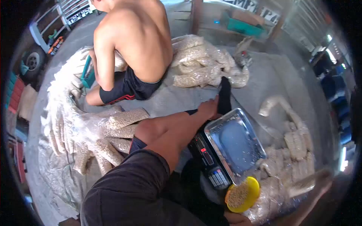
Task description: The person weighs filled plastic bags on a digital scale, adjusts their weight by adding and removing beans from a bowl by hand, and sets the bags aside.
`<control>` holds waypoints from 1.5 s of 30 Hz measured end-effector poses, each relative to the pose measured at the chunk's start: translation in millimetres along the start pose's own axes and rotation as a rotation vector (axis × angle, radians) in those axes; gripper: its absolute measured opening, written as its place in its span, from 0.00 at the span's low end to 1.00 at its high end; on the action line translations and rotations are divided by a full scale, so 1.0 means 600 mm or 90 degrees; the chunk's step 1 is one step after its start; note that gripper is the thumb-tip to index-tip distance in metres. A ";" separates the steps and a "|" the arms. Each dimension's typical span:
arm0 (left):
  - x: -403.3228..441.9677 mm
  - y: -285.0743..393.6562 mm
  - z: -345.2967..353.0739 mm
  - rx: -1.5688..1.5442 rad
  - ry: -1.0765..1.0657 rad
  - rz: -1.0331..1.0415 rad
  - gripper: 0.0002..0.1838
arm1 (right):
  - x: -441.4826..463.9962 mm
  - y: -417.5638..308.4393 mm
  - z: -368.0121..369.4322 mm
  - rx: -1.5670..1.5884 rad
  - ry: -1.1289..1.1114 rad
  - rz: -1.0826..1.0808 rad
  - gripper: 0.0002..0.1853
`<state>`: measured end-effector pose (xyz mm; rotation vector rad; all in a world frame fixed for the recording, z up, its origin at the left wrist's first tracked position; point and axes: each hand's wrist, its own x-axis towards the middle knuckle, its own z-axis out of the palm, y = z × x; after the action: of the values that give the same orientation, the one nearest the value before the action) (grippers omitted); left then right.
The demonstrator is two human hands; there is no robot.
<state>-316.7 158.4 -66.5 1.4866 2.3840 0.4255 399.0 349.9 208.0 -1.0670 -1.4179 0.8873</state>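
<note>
My left hand (pixel 208 108) rests at the ankle of a foot in a black sock (pixel 225 94), its fingers lying loosely there. Blurred at the lower right, my right hand (pixel 324 182) is closed on the end of a filled clear bag (pixel 302 187). A digital scale (pixel 211 162) with a metal tray (pixel 237 145) stands between my hands, red digits lit. Beside its lower corner is a yellow bowl (pixel 252 194) with pale beans or grains. A patch of skin below the bowl is too cut off to identify.
Another person (pixel 139 41) sits at the upper left, back turned, near a green container (pixel 88 73). Filled bags lie at the left (pixel 128 118), top middle (pixel 200 75) and right (pixel 296 145). A green crate (pixel 245 27) is farther back.
</note>
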 end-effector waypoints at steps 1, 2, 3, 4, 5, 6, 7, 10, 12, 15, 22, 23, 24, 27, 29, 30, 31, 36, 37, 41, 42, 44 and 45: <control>-0.011 -0.005 -0.006 0.005 -0.005 0.011 0.58 | -0.052 -0.032 0.039 0.040 0.015 0.026 0.13; -0.020 -0.014 -0.011 0.013 -0.011 0.022 0.57 | -0.103 -0.062 0.080 0.087 0.030 0.053 0.10; -0.022 -0.025 -0.010 0.008 -0.058 0.020 0.57 | -0.150 -0.077 0.126 0.137 0.027 0.078 0.09; -0.027 -0.036 -0.011 0.005 -0.113 0.020 0.56 | -0.233 -0.154 0.240 0.157 0.099 0.113 0.10; -0.035 -0.053 -0.015 -0.003 -0.156 0.035 0.51 | -0.275 -0.181 0.278 0.172 0.054 0.114 0.12; -0.074 -0.038 -0.058 -0.007 -0.185 -0.012 0.44 | -0.310 -0.200 0.310 0.268 0.011 0.128 0.13; -0.040 -0.085 -0.006 -0.009 -0.245 0.015 0.35 | -0.341 -0.204 0.326 0.317 -0.058 0.107 0.15; -0.068 -0.160 0.006 -0.076 -0.170 0.048 0.40 | -0.442 -0.187 0.418 0.145 -0.033 0.032 0.18; -0.163 -0.132 -0.071 -0.043 -0.142 -0.009 0.40 | -0.501 -0.113 0.461 0.177 -0.047 0.089 0.25; -0.217 -0.197 -0.079 0.088 -0.137 0.024 0.40 | -0.591 0.019 0.490 0.051 -0.167 0.159 0.21; -0.466 -0.050 -0.146 0.393 0.013 0.114 0.43 | -0.638 -0.021 0.428 -0.261 -0.034 0.039 0.11; -0.489 -0.040 -0.130 0.449 0.065 0.172 0.45 | -0.630 -0.020 0.408 -0.212 0.023 -0.027 0.10; -0.509 -0.026 -0.111 0.323 -0.009 0.172 0.48 | -0.625 -0.025 0.394 -0.121 0.070 -0.015 0.11; -0.589 0.078 -0.054 -0.130 -0.247 0.176 0.53 | -0.604 0.006 0.379 0.102 0.155 0.107 0.15; -0.637 0.149 -0.008 -0.166 -0.385 0.325 0.57 | -0.591 0.135 0.353 -0.404 -0.013 0.065 0.14; -0.655 0.186 0.012 -0.140 -0.481 0.382 0.57 | -0.605 0.164 0.342 -0.486 -0.101 0.097 0.16; -0.667 0.212 0.027 -0.114 -0.578 0.436 0.56 | -0.617 0.179 0.339 -0.566 -0.192 0.126 0.18; -0.673 0.212 0.105 0.003 -0.647 0.589 0.51 | -0.604 0.144 0.333 -0.362 -0.159 0.118 0.19; -0.659 0.215 0.112 0.014 -0.642 0.621 0.51 | -0.602 0.143 0.330 -0.353 -0.167 0.115 0.19; -0.626 0.245 0.124 0.066 -0.659 0.646 0.51 | -0.611 0.166 0.328 -0.372 -0.265 0.183 0.26; -0.624 0.251 0.129 0.062 -0.666 0.646 0.51 | -0.615 0.172 0.326 -0.383 -0.287 0.194 0.27; -0.616 0.258 0.131 0.046 -0.685 0.637 0.48 | -0.614 0.145 0.327 -0.403 -0.342 0.223 0.28; -0.611 0.261 0.132 0.035 -0.698 0.628 0.45 | -0.614 0.147 0.327 -0.402 -0.356 0.212 0.28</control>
<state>-3.3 -99.2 -41.0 2.0653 0.7687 -0.2546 214.7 36.9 -15.8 -1.6450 -2.1103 1.0548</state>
